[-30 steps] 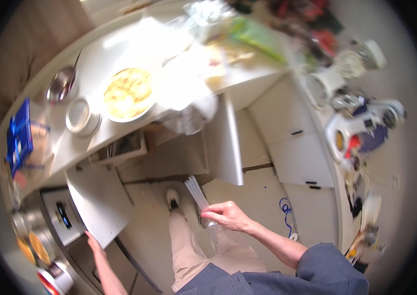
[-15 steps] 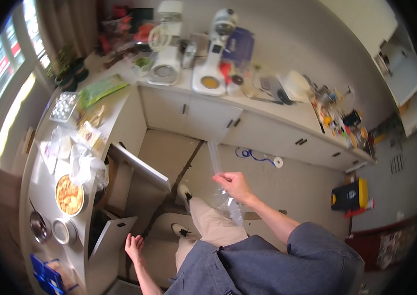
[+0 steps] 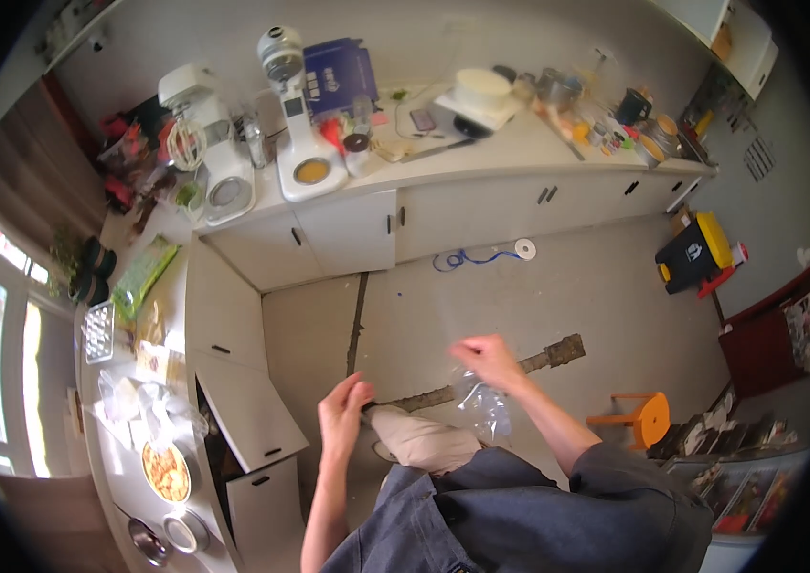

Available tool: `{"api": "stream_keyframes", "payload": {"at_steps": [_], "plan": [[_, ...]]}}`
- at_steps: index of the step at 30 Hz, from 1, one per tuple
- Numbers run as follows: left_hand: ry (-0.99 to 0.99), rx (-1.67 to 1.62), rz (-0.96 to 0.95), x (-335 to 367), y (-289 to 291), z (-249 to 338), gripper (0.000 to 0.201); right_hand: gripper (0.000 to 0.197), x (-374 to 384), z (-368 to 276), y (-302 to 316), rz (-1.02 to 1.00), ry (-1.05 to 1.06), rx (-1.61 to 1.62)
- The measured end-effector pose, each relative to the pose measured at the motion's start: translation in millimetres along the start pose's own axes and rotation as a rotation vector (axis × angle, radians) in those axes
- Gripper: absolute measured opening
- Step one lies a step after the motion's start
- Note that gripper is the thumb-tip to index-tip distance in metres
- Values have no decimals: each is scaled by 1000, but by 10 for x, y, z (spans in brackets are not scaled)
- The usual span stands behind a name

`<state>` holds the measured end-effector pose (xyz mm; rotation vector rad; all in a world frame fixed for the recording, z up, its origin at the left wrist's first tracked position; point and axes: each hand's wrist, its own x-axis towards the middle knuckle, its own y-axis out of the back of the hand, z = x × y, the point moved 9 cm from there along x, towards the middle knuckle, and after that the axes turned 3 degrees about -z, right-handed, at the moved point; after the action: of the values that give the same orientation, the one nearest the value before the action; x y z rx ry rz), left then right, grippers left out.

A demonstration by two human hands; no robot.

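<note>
My right hand (image 3: pixel 491 361) is closed in a pinch on a clear plastic bag (image 3: pixel 483 409), which hangs crumpled below it in front of my body. My left hand (image 3: pixel 341 403) is raised to the left, its fingers curled toward the thumb, and nothing shows in it. Below and left of that hand are two white cabinet doors: the farther one (image 3: pixel 250 411) stands partly ajar, with a dark gap behind its edge, and the nearer one (image 3: pixel 266 511) is beside it. My beige trouser leg (image 3: pixel 415 430) reaches forward below the hands.
On the left counter are a round pan of food (image 3: pixel 166 471), a metal bowl (image 3: pixel 147 542), plastic bags (image 3: pixel 152 406) and a green package (image 3: pixel 145 277). Two white stand mixers (image 3: pixel 308 158) stand on the back counter. A blue ribbon roll (image 3: pixel 524 249) lies on the floor; an orange stool (image 3: pixel 651 420) stands right.
My view has turned to the right. My left hand has risen away from the cabinet doors, its fingers now curled. The doors stand less far out. The right hand still holds the bag.
</note>
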<state>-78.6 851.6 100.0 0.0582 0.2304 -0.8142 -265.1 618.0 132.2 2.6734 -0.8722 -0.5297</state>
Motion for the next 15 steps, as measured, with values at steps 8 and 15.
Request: {"api": "stream_keyframes", "payload": {"at_steps": [8,15], "plan": [[-33,-15,-85,543,-1176,511,24,26,488,-435,-311,-282,303,-91],[-33,-49,-109,1597,-2459,394,17,29,785,204,1292,-29,114,-62]]}}
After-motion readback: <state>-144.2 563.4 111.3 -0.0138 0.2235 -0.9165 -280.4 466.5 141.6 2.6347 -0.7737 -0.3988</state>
